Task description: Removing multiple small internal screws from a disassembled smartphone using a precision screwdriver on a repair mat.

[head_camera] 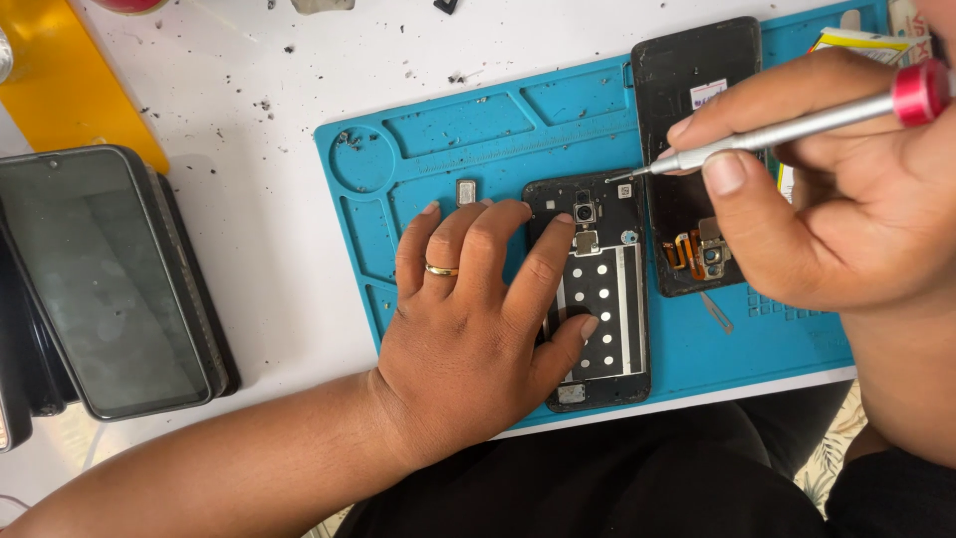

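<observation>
Phone frame point(597, 299) opened on blue mat point(478, 130) | left hand point(478, 329) presses it flat, gripping nothing | right hand point(846, 199) pinches screwdriver point(787, 130), tip at top edge | light, rigid, likely fragile: hold by edges

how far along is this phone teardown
Done: the back cover is off and lies on the blue mat beside the opened phone. In hand: the left hand pins the phone while the right hand puts the screwdriver tip at its top edge. Left: the inner plate and camera are in place.
</observation>
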